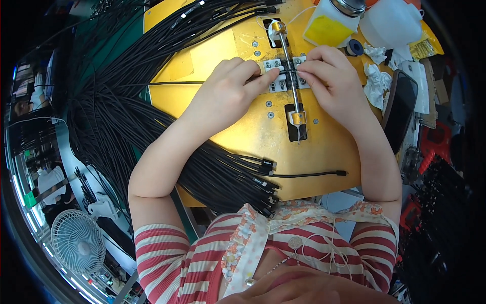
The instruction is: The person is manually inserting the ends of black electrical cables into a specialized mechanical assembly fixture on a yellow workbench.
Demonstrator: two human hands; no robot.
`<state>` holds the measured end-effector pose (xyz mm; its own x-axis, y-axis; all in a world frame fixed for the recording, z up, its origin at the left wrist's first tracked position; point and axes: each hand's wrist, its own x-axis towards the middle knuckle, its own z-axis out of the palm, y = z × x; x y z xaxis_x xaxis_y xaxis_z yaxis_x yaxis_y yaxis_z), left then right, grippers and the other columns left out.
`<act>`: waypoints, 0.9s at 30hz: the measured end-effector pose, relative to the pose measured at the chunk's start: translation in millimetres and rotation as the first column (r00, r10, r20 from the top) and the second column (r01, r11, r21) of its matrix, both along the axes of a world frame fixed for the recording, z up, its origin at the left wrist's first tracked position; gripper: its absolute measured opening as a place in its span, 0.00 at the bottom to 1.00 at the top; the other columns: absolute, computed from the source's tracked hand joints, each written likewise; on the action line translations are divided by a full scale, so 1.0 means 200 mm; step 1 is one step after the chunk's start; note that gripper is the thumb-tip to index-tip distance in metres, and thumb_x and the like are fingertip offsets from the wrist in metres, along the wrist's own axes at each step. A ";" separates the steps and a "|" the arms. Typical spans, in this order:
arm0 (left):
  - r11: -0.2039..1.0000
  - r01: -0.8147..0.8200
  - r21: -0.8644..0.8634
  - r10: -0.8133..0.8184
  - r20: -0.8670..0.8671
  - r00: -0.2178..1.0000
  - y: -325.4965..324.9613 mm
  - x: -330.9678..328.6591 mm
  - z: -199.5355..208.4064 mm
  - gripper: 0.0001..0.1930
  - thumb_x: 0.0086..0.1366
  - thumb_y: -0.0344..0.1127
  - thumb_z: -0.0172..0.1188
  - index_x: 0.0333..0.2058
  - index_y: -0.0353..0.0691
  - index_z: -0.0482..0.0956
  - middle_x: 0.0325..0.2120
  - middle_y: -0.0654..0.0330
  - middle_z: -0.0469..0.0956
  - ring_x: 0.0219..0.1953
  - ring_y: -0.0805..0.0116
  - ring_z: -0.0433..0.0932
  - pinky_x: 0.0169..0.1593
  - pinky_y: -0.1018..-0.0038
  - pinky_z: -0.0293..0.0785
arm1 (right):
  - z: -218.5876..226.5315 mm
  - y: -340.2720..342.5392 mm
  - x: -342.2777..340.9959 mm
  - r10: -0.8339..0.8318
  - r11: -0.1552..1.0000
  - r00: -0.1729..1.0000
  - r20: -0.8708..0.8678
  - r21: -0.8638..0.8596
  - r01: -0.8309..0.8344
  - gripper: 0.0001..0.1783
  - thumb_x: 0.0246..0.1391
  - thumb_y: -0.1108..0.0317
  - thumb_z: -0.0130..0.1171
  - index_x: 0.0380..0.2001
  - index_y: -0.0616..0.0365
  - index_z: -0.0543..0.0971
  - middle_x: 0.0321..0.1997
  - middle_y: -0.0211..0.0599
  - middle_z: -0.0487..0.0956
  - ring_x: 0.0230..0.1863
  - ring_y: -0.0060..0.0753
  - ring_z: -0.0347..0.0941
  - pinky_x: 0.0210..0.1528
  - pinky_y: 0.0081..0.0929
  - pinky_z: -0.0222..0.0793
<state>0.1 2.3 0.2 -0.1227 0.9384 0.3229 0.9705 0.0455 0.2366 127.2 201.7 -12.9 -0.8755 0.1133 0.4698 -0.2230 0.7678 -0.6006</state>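
A yellow metal work plate [253,137] carries a small clamp fixture [286,76] with a steel rod [289,55] running through it. My left hand [228,91] rests on the plate with its fingertips pressing a thin black cable [172,82] into the left side of the fixture. My right hand [329,78] pinches at the fixture's right side; what its fingers hold is hidden. A big bundle of black cables [116,116] lies to the left. One loose cable [309,175] lies near the plate's front edge.
A plastic bottle with yellow liquid [329,25] and a white container [390,23] stand at the back right. Crumpled tissues [377,83] and a dark phone [400,109] lie right of the plate. A white fan [78,240] sits low at the left.
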 end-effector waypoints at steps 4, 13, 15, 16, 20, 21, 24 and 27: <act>1.000 0.002 0.005 -0.001 -0.035 0.999 0.00 0.00 -0.01 0.26 0.47 0.23 0.63 0.48 0.44 0.81 0.30 0.61 0.73 0.32 0.65 0.73 0.38 0.72 0.72 | 0.04 -0.01 0.01 0.048 0.974 0.998 -0.040 0.223 -0.038 0.05 0.46 0.75 0.62 0.29 0.62 0.78 0.31 0.36 0.72 0.35 0.38 0.71 0.40 0.31 0.68; 1.000 -0.004 0.017 0.005 -0.068 0.998 -0.01 0.00 -0.02 0.26 0.46 0.23 0.64 0.48 0.45 0.81 0.30 0.62 0.73 0.31 0.66 0.72 0.38 0.73 0.71 | 0.05 -0.04 0.05 0.036 0.913 0.999 -0.037 0.408 -0.018 0.10 0.43 0.75 0.60 0.32 0.65 0.78 0.33 0.36 0.73 0.38 0.36 0.71 0.41 0.30 0.70; 1.000 -0.007 0.024 0.008 -0.068 0.998 -0.01 -0.01 -0.02 0.26 0.47 0.24 0.64 0.49 0.46 0.81 0.29 0.62 0.73 0.31 0.66 0.72 0.38 0.72 0.71 | 0.06 -0.04 0.05 0.024 0.895 0.999 -0.023 0.446 -0.011 0.11 0.43 0.75 0.59 0.33 0.66 0.79 0.34 0.35 0.74 0.38 0.36 0.72 0.41 0.30 0.70; 1.000 -0.010 0.025 0.011 -0.071 0.997 -0.01 -0.01 -0.02 0.26 0.47 0.24 0.64 0.49 0.46 0.81 0.29 0.62 0.73 0.31 0.66 0.72 0.38 0.72 0.71 | 0.06 -0.05 0.06 0.014 0.885 1.000 -0.012 0.466 -0.007 0.12 0.43 0.74 0.59 0.34 0.66 0.79 0.34 0.35 0.74 0.39 0.35 0.71 0.42 0.31 0.69; 1.000 -0.007 0.019 0.008 -0.075 0.997 -0.01 -0.02 -0.02 0.26 0.47 0.25 0.65 0.49 0.47 0.80 0.29 0.63 0.73 0.32 0.66 0.73 0.38 0.71 0.71 | 0.08 -0.05 0.07 0.006 0.869 1.000 0.019 0.495 -0.015 0.13 0.43 0.75 0.59 0.36 0.66 0.79 0.37 0.36 0.75 0.41 0.35 0.72 0.43 0.32 0.69; 1.000 -0.001 0.021 0.002 -0.069 0.998 -0.01 -0.02 -0.02 0.26 0.48 0.26 0.65 0.49 0.48 0.80 0.30 0.63 0.74 0.32 0.66 0.74 0.38 0.71 0.71 | 0.08 -0.05 0.07 0.009 0.869 1.000 0.014 0.495 -0.015 0.13 0.43 0.75 0.59 0.36 0.66 0.79 0.37 0.36 0.75 0.41 0.35 0.72 0.43 0.32 0.69; 1.000 -0.007 -0.003 0.007 -0.023 1.000 -0.01 -0.03 -0.01 0.25 0.49 0.26 0.65 0.50 0.49 0.80 0.30 0.63 0.74 0.31 0.66 0.75 0.38 0.71 0.71 | 0.07 -0.06 0.08 0.012 0.885 1.000 0.008 0.466 -0.014 0.15 0.43 0.75 0.59 0.38 0.66 0.79 0.41 0.38 0.76 0.44 0.36 0.73 0.46 0.33 0.69; 0.999 0.003 -0.032 -0.003 -0.006 1.000 -0.01 -0.05 -0.01 0.25 0.51 0.26 0.63 0.50 0.51 0.80 0.29 0.63 0.74 0.30 0.66 0.75 0.37 0.71 0.72 | 0.06 -0.06 0.10 0.008 0.889 1.000 0.026 0.458 -0.019 0.15 0.44 0.76 0.59 0.39 0.65 0.80 0.43 0.39 0.76 0.46 0.38 0.73 0.48 0.33 0.70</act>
<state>-9.4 -0.4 -2.4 -0.1180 0.9486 0.2936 0.9721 0.0500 0.2291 147.1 189.5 -0.5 -0.8865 -0.1212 0.4466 -0.2256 0.9558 -0.1883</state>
